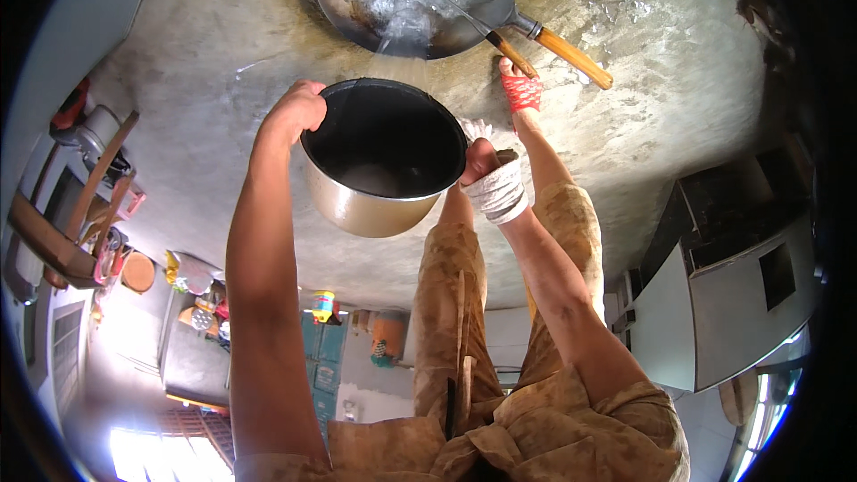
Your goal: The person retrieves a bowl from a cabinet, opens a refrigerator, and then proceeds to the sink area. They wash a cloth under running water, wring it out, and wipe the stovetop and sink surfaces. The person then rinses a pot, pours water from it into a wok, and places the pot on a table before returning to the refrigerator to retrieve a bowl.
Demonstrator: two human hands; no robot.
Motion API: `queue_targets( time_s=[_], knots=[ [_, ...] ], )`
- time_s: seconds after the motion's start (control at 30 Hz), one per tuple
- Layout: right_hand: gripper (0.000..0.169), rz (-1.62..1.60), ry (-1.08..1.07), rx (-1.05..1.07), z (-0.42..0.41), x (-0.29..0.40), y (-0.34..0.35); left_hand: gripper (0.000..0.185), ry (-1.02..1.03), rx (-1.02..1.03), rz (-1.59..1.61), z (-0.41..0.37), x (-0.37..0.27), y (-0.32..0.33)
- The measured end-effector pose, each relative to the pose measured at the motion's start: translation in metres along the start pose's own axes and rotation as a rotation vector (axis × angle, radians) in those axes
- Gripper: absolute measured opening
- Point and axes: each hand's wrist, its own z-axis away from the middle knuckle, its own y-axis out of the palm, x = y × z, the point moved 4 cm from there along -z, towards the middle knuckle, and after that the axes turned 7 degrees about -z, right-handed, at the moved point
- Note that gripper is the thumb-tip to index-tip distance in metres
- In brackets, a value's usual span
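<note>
A metal pot (375, 217) with a dark inside hangs tilted over the floor, its mouth towards the wok. My left hand (298, 110) grips its left rim. At the right rim is my right hand (482, 161), a white cloth band (499, 191) around its wrist; the fingers are partly hidden behind the pot. Water (405, 37) streams from the far lip into a wide metal wok (448, 43) on the concrete floor, splashing inside it. Across the wok's right edge lies a long-handled utensil (512, 53), its head under the water. The wok's wooden handle (572, 57) points right.
My feet stand near the wok, the right one in a red sandal (522, 92). Wet patches mark the concrete floor (636, 80). A white counter block with dark openings (730, 294) stands right. Wooden furniture (53, 241) and a cluttered table (194, 348) are on the left.
</note>
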Motion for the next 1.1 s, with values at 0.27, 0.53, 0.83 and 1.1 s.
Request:
queue_targets(
  time_s=[0.27,0.53,0.83,1.1],
  knots=[
    [0.015,0.929,-0.229,0.033,0.014,0.015,0.045,0.080,-0.052,0.067,-0.510,0.018,-0.054,-0.056],
    [0.016,0.879,-0.298,0.103,0.021,0.082,0.086,0.075,-0.299,0.188,-1.014,0.051,-0.110,-0.083],
    [0.014,0.719,-0.261,-0.019,0.018,0.071,0.074,0.072,-0.408,0.204,-1.148,0.061,-0.142,-0.089],
    [0.017,0.673,-0.239,-0.037,0.021,0.067,0.074,0.071,-0.359,0.153,-1.124,0.059,-0.138,-0.093]
  ],
)
